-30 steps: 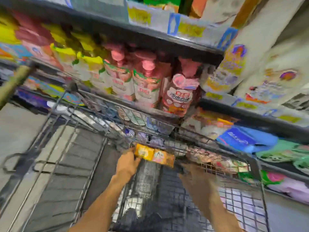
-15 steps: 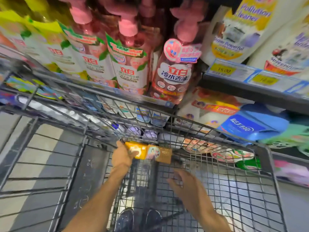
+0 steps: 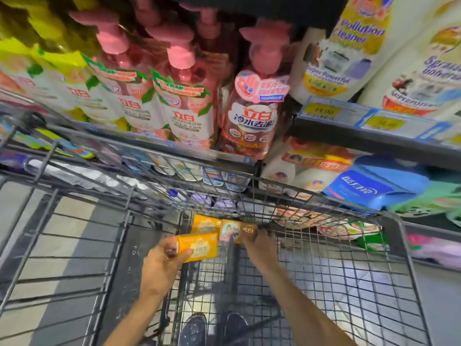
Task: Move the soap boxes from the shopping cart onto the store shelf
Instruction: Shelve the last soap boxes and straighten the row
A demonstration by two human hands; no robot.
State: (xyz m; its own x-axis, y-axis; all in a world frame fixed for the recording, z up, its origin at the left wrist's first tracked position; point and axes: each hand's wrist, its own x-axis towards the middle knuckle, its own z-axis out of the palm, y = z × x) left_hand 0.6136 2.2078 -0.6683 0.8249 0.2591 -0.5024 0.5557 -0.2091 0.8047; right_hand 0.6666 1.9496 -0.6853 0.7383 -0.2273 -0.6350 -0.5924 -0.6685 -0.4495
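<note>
My left hand (image 3: 163, 262) holds an orange soap box (image 3: 198, 247), lifted a little above the wire floor of the shopping cart (image 3: 324, 283). Behind it, against the cart's far wall, lie another orange soap box (image 3: 204, 222) and a brown picture-printed soap box (image 3: 238, 231). My right hand (image 3: 262, 248) reaches to the brown box with its fingers curled over the right end of it. The store shelf (image 3: 374, 136) rises just beyond the cart.
Pink and yellow pump bottles (image 3: 189, 96) crowd the shelf above the cart's far rim. White cleaner bottles (image 3: 344, 46) stand at upper right, blue and green refill pouches (image 3: 369, 186) below them. A second wire cart section (image 3: 62, 245) is at left. My shoes (image 3: 214, 328) show through the mesh.
My left hand has lifted one orange soap box off the stack toward me. My right hand has moved forward from mid-cart and closed on the brown box.
</note>
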